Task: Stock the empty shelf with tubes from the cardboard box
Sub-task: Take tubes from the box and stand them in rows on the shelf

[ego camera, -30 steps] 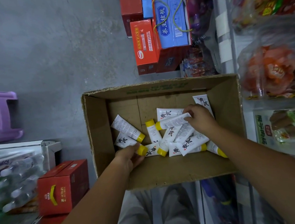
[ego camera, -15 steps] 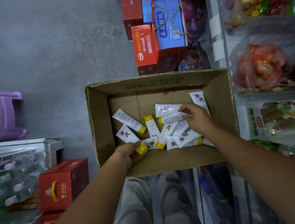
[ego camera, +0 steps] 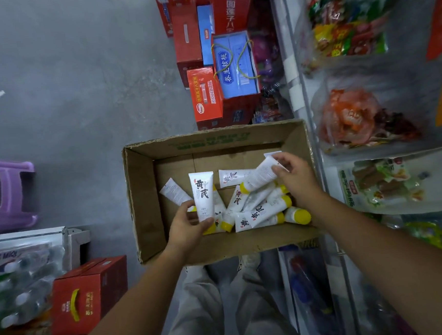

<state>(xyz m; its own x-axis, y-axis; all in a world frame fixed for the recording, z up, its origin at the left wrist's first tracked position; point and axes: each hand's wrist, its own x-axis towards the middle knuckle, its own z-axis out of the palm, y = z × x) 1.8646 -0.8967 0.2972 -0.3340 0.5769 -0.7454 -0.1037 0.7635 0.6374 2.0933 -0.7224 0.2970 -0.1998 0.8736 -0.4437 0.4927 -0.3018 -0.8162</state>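
An open cardboard box [ego camera: 144,200] stands on the floor below me, holding several white tubes with yellow caps [ego camera: 261,213]. My left hand [ego camera: 186,227] grips one white tube [ego camera: 203,195] near its cap end and holds it upright above the box's left half. My right hand [ego camera: 294,178] pinches the flat end of another tube [ego camera: 261,177], lifted at a slant over the pile on the right side. One more tube [ego camera: 175,192] lies alone near the box's left wall.
A shelf unit [ego camera: 314,121] with bagged snacks [ego camera: 357,118] runs along the right. Red and blue gift cartons [ego camera: 223,87] stand behind the box. On the left are a purple stool [ego camera: 5,194], a red carton [ego camera: 89,293] and packed water bottles [ego camera: 17,292]. My legs [ego camera: 219,309] are below the box.
My left hand has lifted its tube from lying flat to standing upright. My right hand has raised its tube off the pile. The view has shifted, the box now sits lower.
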